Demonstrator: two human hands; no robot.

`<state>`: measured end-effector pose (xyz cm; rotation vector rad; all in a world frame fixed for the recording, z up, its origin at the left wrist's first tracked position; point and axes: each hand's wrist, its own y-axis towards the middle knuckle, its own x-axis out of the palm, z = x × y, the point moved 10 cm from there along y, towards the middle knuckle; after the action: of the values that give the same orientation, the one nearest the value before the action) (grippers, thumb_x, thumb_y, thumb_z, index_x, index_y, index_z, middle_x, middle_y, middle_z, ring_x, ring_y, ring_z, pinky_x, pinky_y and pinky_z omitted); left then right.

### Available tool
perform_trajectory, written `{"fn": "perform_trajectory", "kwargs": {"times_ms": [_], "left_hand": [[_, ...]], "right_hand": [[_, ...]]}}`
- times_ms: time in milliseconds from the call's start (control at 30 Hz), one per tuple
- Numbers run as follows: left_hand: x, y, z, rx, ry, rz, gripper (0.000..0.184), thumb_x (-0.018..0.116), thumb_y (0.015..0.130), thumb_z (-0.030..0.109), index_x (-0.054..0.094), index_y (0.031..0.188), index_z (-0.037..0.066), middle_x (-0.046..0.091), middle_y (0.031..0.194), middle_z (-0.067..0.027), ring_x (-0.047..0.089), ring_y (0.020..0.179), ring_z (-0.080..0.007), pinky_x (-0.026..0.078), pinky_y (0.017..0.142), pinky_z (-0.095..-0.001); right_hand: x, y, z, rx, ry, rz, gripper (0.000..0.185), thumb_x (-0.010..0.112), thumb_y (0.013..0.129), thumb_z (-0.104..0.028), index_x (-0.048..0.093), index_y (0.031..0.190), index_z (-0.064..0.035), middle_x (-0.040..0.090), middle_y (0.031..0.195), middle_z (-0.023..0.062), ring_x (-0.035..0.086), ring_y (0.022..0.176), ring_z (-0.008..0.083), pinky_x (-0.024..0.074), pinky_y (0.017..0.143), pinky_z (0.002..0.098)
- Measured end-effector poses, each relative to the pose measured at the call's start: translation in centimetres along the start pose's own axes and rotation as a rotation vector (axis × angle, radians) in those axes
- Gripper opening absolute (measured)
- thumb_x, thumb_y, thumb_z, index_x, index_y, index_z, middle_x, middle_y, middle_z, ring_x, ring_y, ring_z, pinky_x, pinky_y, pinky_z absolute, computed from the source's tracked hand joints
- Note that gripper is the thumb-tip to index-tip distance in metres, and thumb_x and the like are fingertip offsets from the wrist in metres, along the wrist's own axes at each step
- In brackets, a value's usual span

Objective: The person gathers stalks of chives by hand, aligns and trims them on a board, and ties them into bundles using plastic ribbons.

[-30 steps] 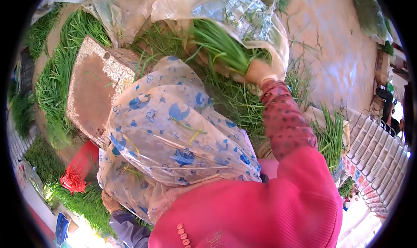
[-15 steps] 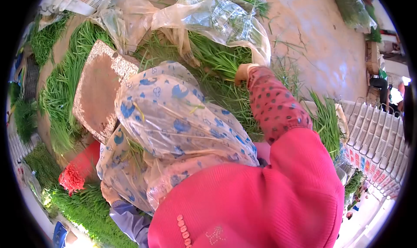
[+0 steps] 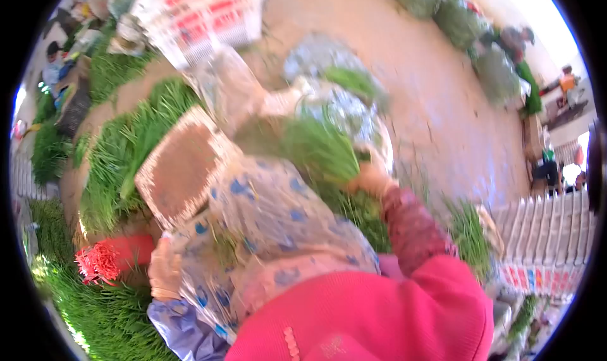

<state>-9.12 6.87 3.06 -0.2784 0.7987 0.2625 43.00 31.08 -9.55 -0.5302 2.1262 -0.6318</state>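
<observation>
My right hand [image 3: 373, 176], in a dark red dotted sleeve, is closed round the butt end of a bunch of chives [image 3: 322, 149]. The leaves fan out to the left, blurred, in front of an open clear plastic bag [image 3: 303, 98]. My left hand [image 3: 165, 269], below a purple sleeve, is low at the left beside the plastic apron [image 3: 278, 203] on my lap; its fingers are too blurred to read. Close to it lies a red roll with a frayed end of thin strips [image 3: 104, 260]. A worn, patterned board [image 3: 183, 168] is beside my knee.
Long green leaves [image 3: 117, 177] lie heaped left of the board, with more greens [image 3: 107, 323] at the lower left. A white printed crate [image 3: 205, 19] stands ahead; stacked crates [image 3: 544, 241] are at the right. Full green bags [image 3: 461, 22] line the far wall, near other people.
My right hand has lifted the bunch of chives from the bag's mouth, its leaves now sweeping leftward. The view has shifted, showing more of the far floor and the front crate.
</observation>
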Motion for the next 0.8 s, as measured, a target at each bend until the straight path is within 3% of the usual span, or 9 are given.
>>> {"fn": "perform_trajectory", "kwargs": {"times_ms": [100, 200, 367, 433, 500, 567, 633, 700, 800], "left_hand": [[4.7, 2.1, 7.5, 0.402, 0.181, -0.028, 0.062, 0.073, 0.077, 0.022, 0.048, 0.129, -0.002, 0.063, 0.115, -0.0201, 0.062, 0.105, -0.033, 0.048, 0.09, -0.0345], [9.8, 4.0, 13.0, 0.282, -0.423, -0.23, 0.082, 0.08, 0.075, 0.026, 0.036, 0.137, -0.004, 0.06, 0.121, -0.022, 0.059, 0.111, -0.031, 0.046, 0.095, -0.0341], [17.7, 7.4, 16.7, -0.032, -0.915, -0.407, 0.091, 0.083, 0.074, 0.024, 0.028, 0.142, -0.004, 0.06, 0.118, -0.0196, 0.058, 0.11, -0.0279, 0.045, 0.097, -0.0342], [14.4, 10.2, 17.9, 0.365, -0.883, 0.038, 0.081, 0.081, 0.076, 0.02, 0.036, 0.138, -0.005, 0.061, 0.114, -0.0143, 0.059, 0.103, -0.0248, 0.047, 0.094, -0.0341], [12.4, 10.3, 18.2, 0.025, -1.036, -0.117, 0.063, 0.078, 0.079, 0.015, 0.047, 0.13, -0.004, 0.061, 0.112, -0.0101, 0.06, 0.096, -0.0218, 0.05, 0.089, -0.0333], [9.3, 10.1, 15.3, -0.189, -1.459, 0.158, 0.045, 0.075, 0.08, 0.011, 0.058, 0.119, -0.003, 0.063, 0.107, -0.0085, 0.061, 0.093, -0.0191, 0.053, 0.083, -0.0327], [6.5, 10.6, 13.8, -0.011, -1.622, 0.277, 0.035, 0.073, 0.078, 0.008, 0.063, 0.11, -0.003, 0.065, 0.103, -0.0071, 0.063, 0.088, -0.018, 0.054, 0.082, -0.0324], [3.3, 9.5, 12.3, 0.112, -1.509, 0.39, 0.029, 0.072, 0.077, 0.005, 0.065, 0.105, -0.004, 0.066, 0.099, -0.0084, 0.064, 0.086, -0.0189, 0.054, 0.081, -0.0329], [0.0, 8.1, 9.5, 0.126, -1.411, 0.526, 0.019, 0.064, 0.082, 0.002, 0.068, 0.1, -0.002, 0.068, 0.095, -0.0102, 0.065, 0.085, -0.0188, 0.054, 0.078, -0.0319]], "right_hand": [[0.1, 0.6, -3.5, -0.161, 0.14, 0.076, 0.052, 0.076, 0.061, -0.023, 0.064, 0.105, 0.0016, 0.068, 0.096, 0.02, 0.065, 0.09, 0.0313, 0.0502, 0.082, 0.0366], [-2.2, -4.1, -12.7, -0.404, -0.051, 0.268, 0.061, 0.075, 0.068, -0.037, 0.057, 0.118, -0.0063, 0.066, 0.097, 0.0237, 0.063, 0.092, 0.0384, 0.0498, 0.083, 0.0415], [-0.7, -6.8, -22.2, -0.561, -0.173, 0.37, 0.054, 0.065, 0.078, -0.025, 0.046, 0.125, -0.0078, 0.065, 0.092, 0.0225, 0.063, 0.089, 0.0409, 0.0487, 0.078, 0.0478], [0.6, -10.3, -25.9, -0.517, -0.218, 0.28, 0.052, 0.063, 0.079, -0.021, 0.045, 0.125, -0.0076, 0.065, 0.089, 0.0221, 0.063, 0.088, 0.0416, 0.0484, 0.077, 0.0487], [1.9, -13.8, -30.1, -0.806, -0.278, 0.422, 0.048, 0.062, 0.077, -0.015, 0.046, 0.122, -0.0069, 0.064, 0.085, 0.0212, 0.063, 0.083, 0.0415, 0.0488, 0.072, 0.0486], [5.1, -13.2, -31.7, -0.833, -0.281, 0.308, 0.047, 0.063, 0.077, -0.015, 0.045, 0.119, -0.0057, 0.063, 0.085, 0.0214, 0.063, 0.082, 0.0409, 0.0488, 0.07, 0.0484], [9.2, -12.5, -32.1, -0.873, -0.294, 0.128, 0.046, 0.064, 0.076, -0.015, 0.045, 0.117, -0.0044, 0.063, 0.085, 0.0216, 0.063, 0.081, 0.0403, 0.0487, 0.068, 0.0481], [10.6, -14.0, -34.4, -1.156, -0.309, 0.346, 0.055, 0.065, 0.073, -0.011, 0.044, 0.122, -0.002, 0.061, 0.093, 0.0225, 0.061, 0.091, 0.0392, 0.0482, 0.075, 0.0481], [12.4, -15.7, -37.9, -1.039, -0.38, -0.06, 0.061, 0.071, 0.074, -0.017, 0.045, 0.127, -0.0016, 0.063, 0.096, 0.0211, 0.062, 0.091, 0.0352, 0.0499, 0.074, 0.0434]]}}
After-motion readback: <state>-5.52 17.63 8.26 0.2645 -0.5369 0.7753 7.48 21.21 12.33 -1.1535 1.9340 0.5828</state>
